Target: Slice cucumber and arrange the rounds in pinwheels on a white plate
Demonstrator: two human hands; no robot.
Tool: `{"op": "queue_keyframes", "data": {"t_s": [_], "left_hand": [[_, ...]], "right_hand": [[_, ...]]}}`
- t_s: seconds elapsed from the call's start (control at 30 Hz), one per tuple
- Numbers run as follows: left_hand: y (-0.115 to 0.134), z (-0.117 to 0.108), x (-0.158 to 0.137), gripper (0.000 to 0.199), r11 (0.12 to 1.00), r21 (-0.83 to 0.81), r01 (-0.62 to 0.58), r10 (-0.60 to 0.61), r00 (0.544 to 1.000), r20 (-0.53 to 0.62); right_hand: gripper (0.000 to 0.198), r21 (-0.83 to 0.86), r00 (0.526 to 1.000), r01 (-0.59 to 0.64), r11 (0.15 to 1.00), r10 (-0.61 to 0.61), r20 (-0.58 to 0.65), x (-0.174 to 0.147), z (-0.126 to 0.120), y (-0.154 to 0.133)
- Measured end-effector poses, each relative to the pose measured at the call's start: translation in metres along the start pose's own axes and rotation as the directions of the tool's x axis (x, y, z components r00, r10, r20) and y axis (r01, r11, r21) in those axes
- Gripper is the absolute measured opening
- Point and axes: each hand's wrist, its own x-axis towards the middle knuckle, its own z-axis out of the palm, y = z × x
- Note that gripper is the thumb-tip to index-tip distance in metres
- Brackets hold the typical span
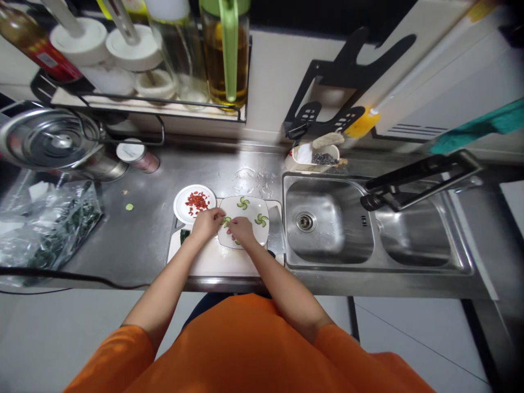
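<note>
A white square plate (249, 214) sits on a white cutting board (213, 261) on the steel counter. Green cucumber slices lie on it in pinwheel shapes, one at the top (243, 203) and one at the right (261, 220). My left hand (207, 224) and my right hand (240, 230) meet over the plate's near left corner, fingertips on a third cluster of cucumber slices (225, 221). A small round white plate (180, 210) with chopped red pieces (197, 201) stands just left of the square plate.
A double steel sink (339, 240) with a black tap (413, 180) lies to the right. A plastic bag of greens (49, 224) and a steel pot lid (49, 139) are at the left. A rack of bottles and jars (164, 71) stands at the back.
</note>
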Motion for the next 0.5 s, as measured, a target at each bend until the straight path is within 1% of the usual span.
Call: {"op": "queue_keyframes", "data": {"t_s": [0.23,0.37,0.5], "left_hand": [[-0.0017,0.0,0.0018,0.017,0.999,0.039,-0.018,0.018,1.0,0.014],[-0.0013,-0.0007,0.0022,0.017,0.998,0.059,-0.037,0.036,0.999,0.015],[-0.0007,-0.0004,0.0028,0.017,0.996,0.077,-0.055,0.053,0.998,0.025]], "right_hand": [[0.017,-0.027,1.0,-0.02,0.999,0.02,-0.003,0.0039,0.0018,-0.0014],[0.017,-0.059,1.0,-0.016,0.998,0.015,-0.011,0.0059,0.0033,-0.001],[0.021,-0.108,1.0,0.001,0.994,-0.002,-0.017,0.0073,0.0045,-0.0006]]}}
